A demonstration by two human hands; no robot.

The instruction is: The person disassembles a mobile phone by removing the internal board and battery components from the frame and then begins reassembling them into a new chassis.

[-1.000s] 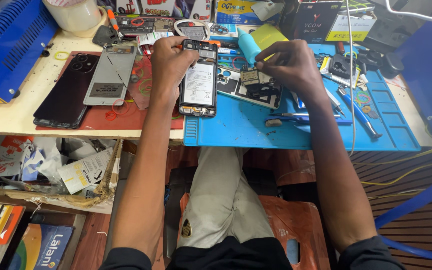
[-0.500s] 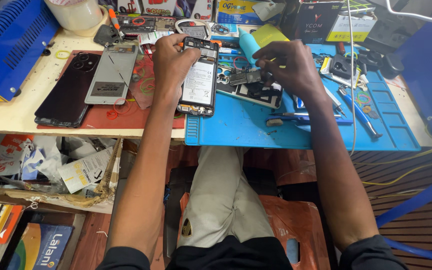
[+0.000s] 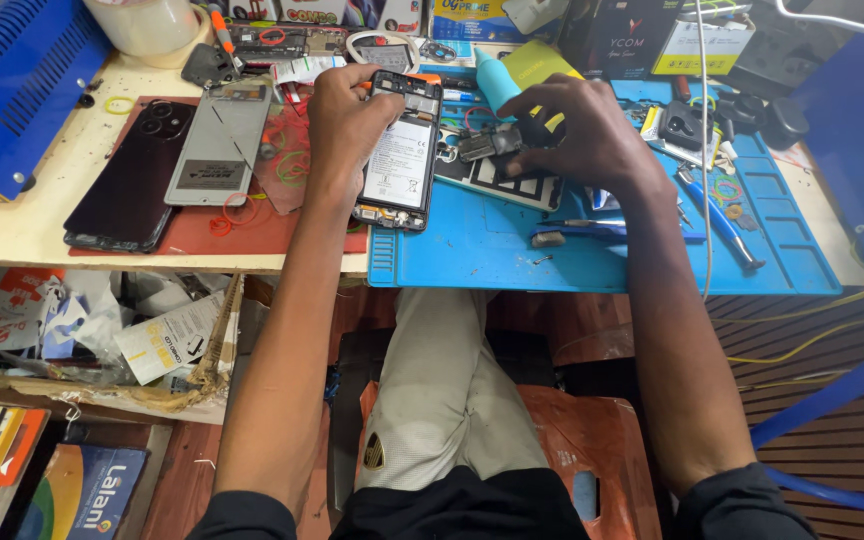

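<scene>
Black-framed opened smartphone (image 3: 399, 152), back cover off and white battery exposed, lay with its long axis running away from the person, top end pointing to the far edge of the bench and slightly right. It straddled the seam between red rubber mat (image 3: 282, 175) and blue silicone work mat (image 3: 492, 250). Left hand (image 3: 347, 125) was clamped on the phone's upper left edge, fingers curled over the top. Right hand (image 3: 582, 135) rested just beside it, fingertips pinched together on a small dark circuit part (image 3: 489, 145) above a white-patterned flat panel (image 3: 502, 180). Blue-handled tweezers (image 3: 612, 230) lay near the right wrist. Farther left on the red mat: grey metal back plate (image 3: 217, 145) and dark glossy phone back (image 3: 132, 175). Cream wooden benchtop (image 3: 12, 230), cluttered; shelf of papers beneath; orange plastic stool (image 3: 592, 440) below.
</scene>
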